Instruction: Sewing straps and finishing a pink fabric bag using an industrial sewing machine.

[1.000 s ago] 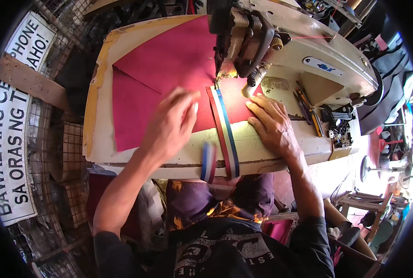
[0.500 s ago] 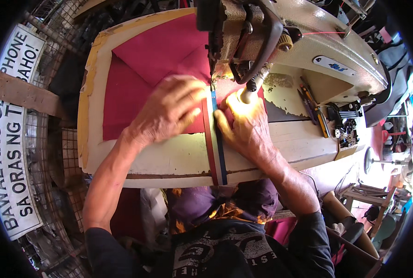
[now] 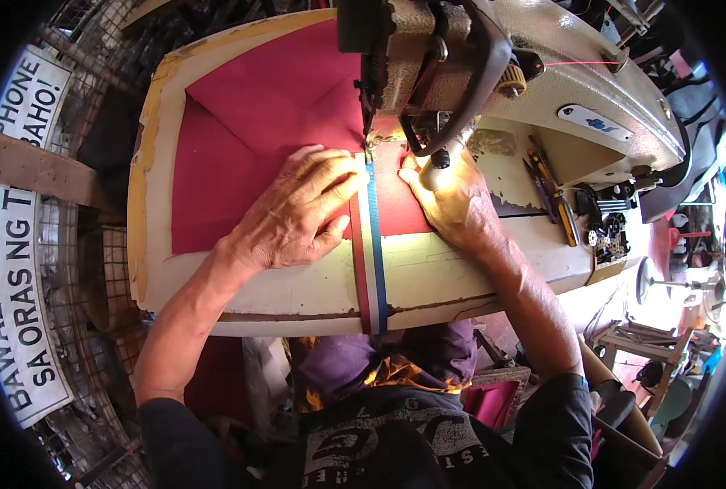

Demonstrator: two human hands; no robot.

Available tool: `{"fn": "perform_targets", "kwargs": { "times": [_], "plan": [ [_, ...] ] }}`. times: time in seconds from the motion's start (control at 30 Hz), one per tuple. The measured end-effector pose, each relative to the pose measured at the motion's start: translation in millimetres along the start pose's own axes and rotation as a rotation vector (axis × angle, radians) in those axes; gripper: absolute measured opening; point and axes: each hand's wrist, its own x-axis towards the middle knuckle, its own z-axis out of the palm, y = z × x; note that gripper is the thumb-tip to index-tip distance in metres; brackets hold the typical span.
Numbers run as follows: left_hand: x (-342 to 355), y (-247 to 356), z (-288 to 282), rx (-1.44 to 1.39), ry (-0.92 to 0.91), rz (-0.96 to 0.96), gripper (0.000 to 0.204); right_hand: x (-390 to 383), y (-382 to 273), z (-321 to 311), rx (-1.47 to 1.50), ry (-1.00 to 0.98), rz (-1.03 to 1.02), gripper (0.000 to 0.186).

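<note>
My left hand (image 3: 294, 212) lies over the dark red fabric (image 3: 253, 106), its bent fingers apart and their tips at the striped red, white and blue ribbon (image 3: 369, 277), just left of the presser foot (image 3: 369, 153). The ribbon runs from under the foot down over the table's front edge. My right hand (image 3: 453, 204) rests open on the fabric right of the ribbon, thumb toward the strip and some fingers hidden behind the sewing machine (image 3: 579, 77) parts, with bright light falling on it.
The white table (image 3: 493, 265) has a worn yellowish left edge. Screwdrivers and other hand tools (image 3: 554, 196) and black metal parts (image 3: 607, 220) lie on the right. A wire grid with a white sign (image 3: 21, 318) stands left; a fan (image 3: 648, 281) and wooden stool (image 3: 640, 350) are right.
My left hand has moved right onto the ribbon by the foot and settled. My right hand moved in beside the foot. The loose doubled end of the ribbon no longer shows separately at the front edge.
</note>
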Motion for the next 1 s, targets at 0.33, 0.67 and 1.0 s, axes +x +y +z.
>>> {"fn": "perform_targets", "kwargs": {
  "times": [0.33, 0.67, 1.0],
  "plan": [
    [2.7, -10.2, -5.6, 0.067, -0.06, 0.01, 0.056, 8.2, 1.1, -12.0, 0.011, -0.11, -0.059, 0.008],
    [-6.5, -15.0, -6.7, 0.067, -0.063, -0.016, 0.058, 32.0, 66.1, -1.5, 0.471, -0.379, 0.16, 0.026],
    [4.8, -10.9, -3.8, 0.056, -0.062, -0.038, 0.057, 26.9, 94.0, 5.6, 0.348, -0.291, 0.261, 0.031]
  ]
}}
